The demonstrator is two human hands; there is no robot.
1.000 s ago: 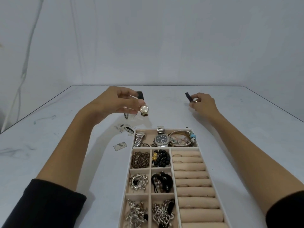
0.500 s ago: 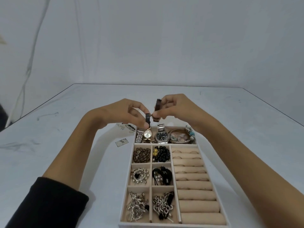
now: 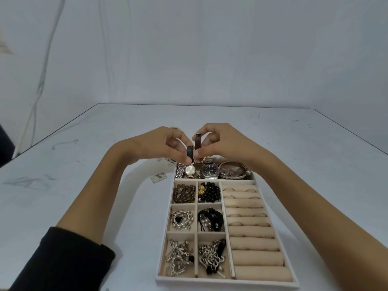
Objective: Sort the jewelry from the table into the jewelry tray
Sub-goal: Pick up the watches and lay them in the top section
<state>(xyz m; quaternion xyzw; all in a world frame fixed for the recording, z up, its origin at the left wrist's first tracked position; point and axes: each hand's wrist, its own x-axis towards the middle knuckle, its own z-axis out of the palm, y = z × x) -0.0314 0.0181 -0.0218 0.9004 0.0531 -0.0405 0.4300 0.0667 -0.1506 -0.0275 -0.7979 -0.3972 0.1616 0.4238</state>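
Over the far compartment of the jewelry tray (image 3: 220, 281), the left hand (image 3: 159, 148) pinches the dark strap of a gold-faced watch (image 3: 190, 170) between thumb and fingertips. The round pale dial hangs just below, at the level of the compartment. Touching it on the right, the right hand (image 3: 222, 143) pinches an upright brown strap (image 3: 197, 141) with a rose-gold piece at its lower end. Whether this strap belongs to the same watch cannot be told. Both hands have curled fingers, and the knuckles nearly meet. Beneath them the compartment holds a metal link band (image 3: 180, 171), a steel watch (image 3: 209, 170) with a dark dial, and stacked bangles (image 3: 233, 172), packed side by side. The tray is rectangular, white-rimmed and lined in beige fabric. Its left half has six square cells containing brown beads (image 3: 184, 193), black beads (image 3: 210, 192), pearl clusters and silver chains. Its right half carries padded ring rolls (image 3: 252, 234) with thin rings seated in the slots. A small flat card (image 3: 159, 177) lies on the table (image 3: 84, 185) just left of the tray's far corner. The smooth, scuffed grey tabletop extends wide to the left, right and far edges.
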